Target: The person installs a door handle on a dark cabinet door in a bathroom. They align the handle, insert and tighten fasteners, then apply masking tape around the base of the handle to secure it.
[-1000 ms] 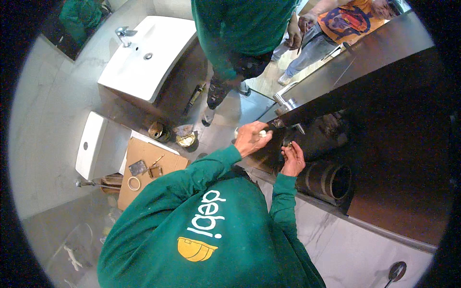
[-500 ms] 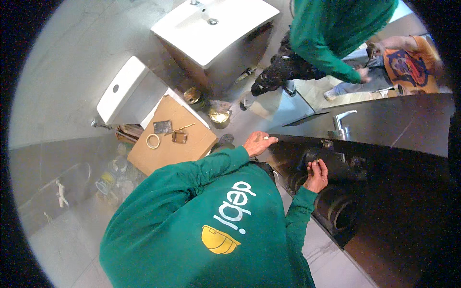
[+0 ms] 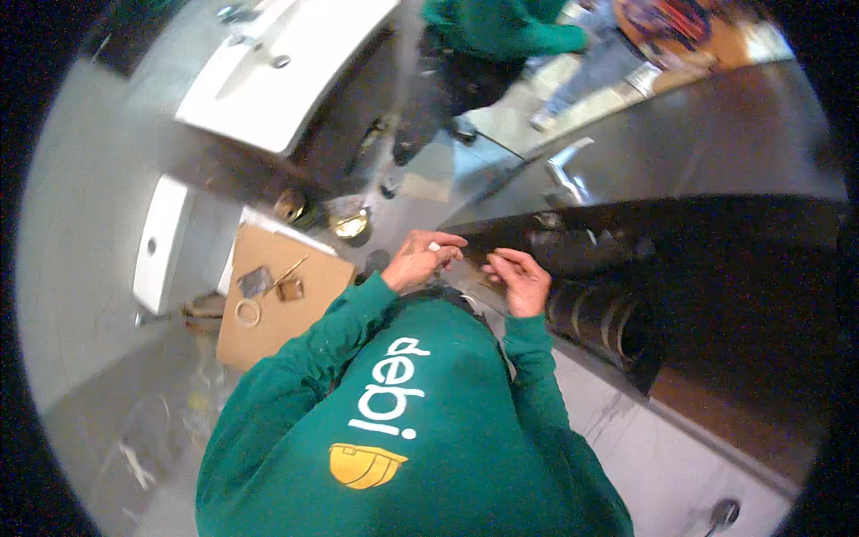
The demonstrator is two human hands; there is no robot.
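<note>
In front of my green sweatshirt (image 3: pixel 385 394), both hands are raised close together. My left hand (image 3: pixel 420 259) is closed around a small white piece (image 3: pixel 434 247), which pokes out between the fingers. A short gap to the right, my right hand (image 3: pixel 522 285) has its thumb and fingertips drawn together; whatever they may hold is too small or blurred to make out. Beyond my right hand stands a dark panel (image 3: pixel 698 134) with a chrome lever handle (image 3: pixel 567 174). A black ribbed cylinder (image 3: pixel 599 322) lies beside that hand, under the panel's dark edge.
On the left, a cardboard sheet (image 3: pixel 304 327) carries a tape ring (image 3: pixel 248 312) and small tools. Behind it are a white toilet cistern (image 3: pixel 161 242), a washbasin (image 3: pixel 286 80) and open cans (image 3: pixel 349 222). A co-worker in green (image 3: pixel 501 31) stands at the far side, near another person in orange.
My right hand has come away from the dark panel, leftward toward my left hand. The whole view has swung, so the basin and cardboard sit farther left.
</note>
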